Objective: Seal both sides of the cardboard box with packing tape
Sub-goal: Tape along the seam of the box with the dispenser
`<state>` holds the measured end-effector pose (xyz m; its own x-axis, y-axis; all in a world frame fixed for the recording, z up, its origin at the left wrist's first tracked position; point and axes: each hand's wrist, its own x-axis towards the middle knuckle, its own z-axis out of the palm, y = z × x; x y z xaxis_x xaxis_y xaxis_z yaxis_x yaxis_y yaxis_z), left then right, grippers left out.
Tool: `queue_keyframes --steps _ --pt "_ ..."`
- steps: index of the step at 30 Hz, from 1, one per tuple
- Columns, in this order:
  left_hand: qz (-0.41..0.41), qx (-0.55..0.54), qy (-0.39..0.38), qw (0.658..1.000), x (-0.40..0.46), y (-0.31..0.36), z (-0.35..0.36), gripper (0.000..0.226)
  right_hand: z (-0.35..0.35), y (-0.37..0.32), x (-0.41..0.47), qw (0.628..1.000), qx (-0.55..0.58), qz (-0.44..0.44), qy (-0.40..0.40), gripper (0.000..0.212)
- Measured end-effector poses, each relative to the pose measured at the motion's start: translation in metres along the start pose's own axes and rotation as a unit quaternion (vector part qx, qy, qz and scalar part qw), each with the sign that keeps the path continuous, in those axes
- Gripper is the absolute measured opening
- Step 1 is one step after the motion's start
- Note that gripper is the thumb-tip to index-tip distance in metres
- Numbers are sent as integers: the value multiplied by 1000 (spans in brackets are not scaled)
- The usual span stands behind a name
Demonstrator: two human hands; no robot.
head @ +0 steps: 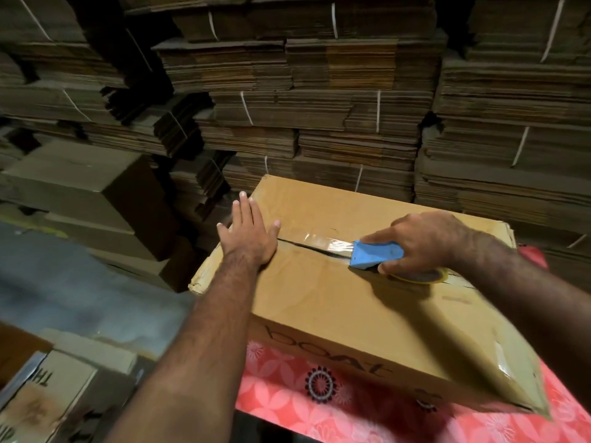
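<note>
Box (367, 302): brown cardboard, closed, lying centre to lower right of the frame on a pink flowered cloth (287, 401). Printed lettering shows on its near side wall. The top flaps meet along a seam running left to right across the lid; the seam gapes slightly at its left end.

Tape (323, 243): a clear strip lies along the middle stretch of the seam, from near the left hand to the dispenser.

Left hand (248, 230): flat on the box top at its left edge, fingers straight and spread, palm pressing down just beside the seam's left end. It holds nothing.

Right hand (428, 241): fingers curled round a blue dispenser (374, 254), index finger laid along its top. The dispenser's front rests on the seam at the tape's right end. A yellowish tape roll (419, 277) shows beneath the hand, touching the box top.

Surroundings: bundled flat cardboard stacks (319, 100) fill the upper frame. Made-up boxes (86, 193) stand at middle left. Another carton (48, 394) sits at lower left.
</note>
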<state>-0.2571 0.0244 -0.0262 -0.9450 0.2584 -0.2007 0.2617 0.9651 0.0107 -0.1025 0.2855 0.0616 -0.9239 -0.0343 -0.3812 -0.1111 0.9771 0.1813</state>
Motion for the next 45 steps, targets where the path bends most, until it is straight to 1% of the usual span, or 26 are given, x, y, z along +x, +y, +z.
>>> queue_keyframes --steps 7,11,13,17,19,22,25,29,32,33,34,36,38,40,41,42,45 --pt "-7 -7 -1 1000 8 0 6 73 3 18 -10 1000 0 -1 -1 67" --pt "-6 -7 4 1000 11 -2 8 72 12 53 -38 1000 -16 11 -23 67" --pt "-5 -8 7 1000 11 -3 9 72 20 72 -57 999 2 23 -36 68" --pt "-10 -9 3 1000 8 0 9 73 32 91 -81 999 36 21 -20 69" --pt "-11 -7 6 1000 8 0 9 73 38 99 -89 999 35 19 -11 69" --pt "-17 -6 7 1000 7 0 10 73 45 112 -105 998 53 30 0 69" --pt "-16 -9 8 1000 5 1 8 73 49 114 -109 998 64 26 14 69" --pt "-24 -2 24 999 2 2 6 74 44 101 -100 999 3 31 14 64" --pt "-25 6 36 999 -3 17 4 77 38 91 -98 999 -15 45 6 63" --pt "-3 14 38 999 -7 29 4 77 36 90 -98 999 -15 49 2 63" --pt "35 20 42 998 -12 44 3 77 35 88 -98 998 -15 54 1 64" --pt "149 0 54 987 -30 83 3 76 35 86 -99 998 -11 64 0 65" --pt "276 -35 49 959 -57 124 3 79 36 86 -102 998 -10 67 7 64" --pt "380 -44 7 924 -85 162 4 89 36 87 -107 997 -1 70 8 66" --pt "407 -40 -15 912 -98 176 6 97 35 89 -110 997 7 71 3 67" --pt "416 -36 -33 908 -109 188 9 107 33 89 -111 997 13 70 -4 67" --pt "405 -28 -49 913 -140 205 21 136 30 89 -112 997 22 71 -14 67"
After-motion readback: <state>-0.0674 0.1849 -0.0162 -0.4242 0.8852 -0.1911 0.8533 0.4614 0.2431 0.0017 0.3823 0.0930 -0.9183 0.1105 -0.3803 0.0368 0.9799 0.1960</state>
